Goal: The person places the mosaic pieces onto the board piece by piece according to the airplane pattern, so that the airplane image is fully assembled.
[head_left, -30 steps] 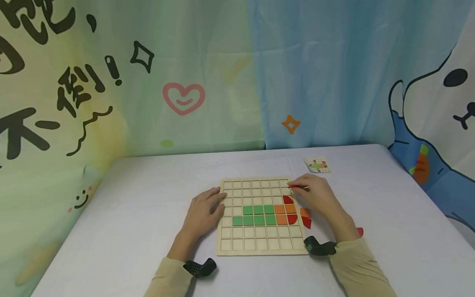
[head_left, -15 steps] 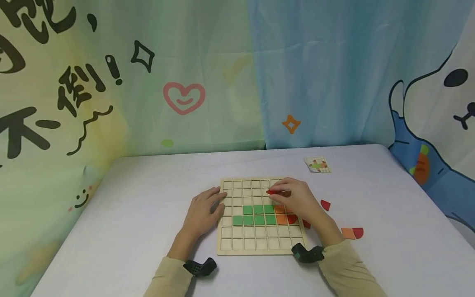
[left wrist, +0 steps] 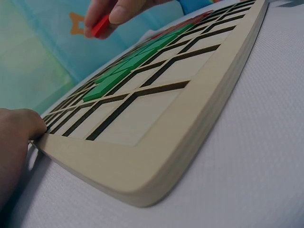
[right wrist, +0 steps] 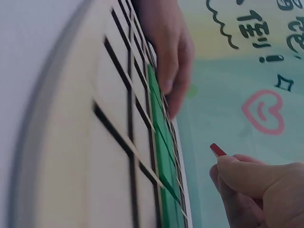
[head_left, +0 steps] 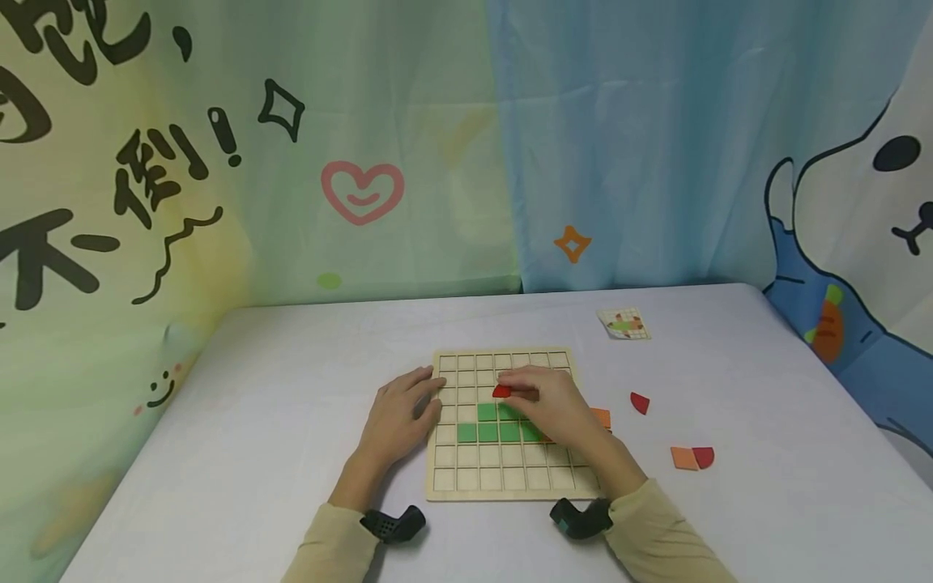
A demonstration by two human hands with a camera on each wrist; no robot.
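A pale wooden grid board (head_left: 510, 492) lies on the white table. Green square tiles (head_left: 488, 433) fill several cells in its middle rows. My right hand (head_left: 554, 405) is over the board, thumb and fingers pinching a small red tile (head_left: 502, 391); in the left wrist view this red tile (left wrist: 100, 26) is raised above the grid. The hand hides the orange and red tiles at the board's right side. My left hand (head_left: 399, 417) rests along the left edge with relaxed fingers, fingertips on the rim.
Right of the board lie an orange tile (head_left: 601, 417), a red curved tile (head_left: 639, 402), and an orange square (head_left: 683, 458) beside a red rounded tile (head_left: 703, 457). A small picture card (head_left: 624, 324) is at the back. A printed curtain (head_left: 437, 162) hangs behind the table.
The right hand has carried the red tile leftward from the board's back right corner to above its middle. Loose tiles on the right came into view. The left hand stays put.
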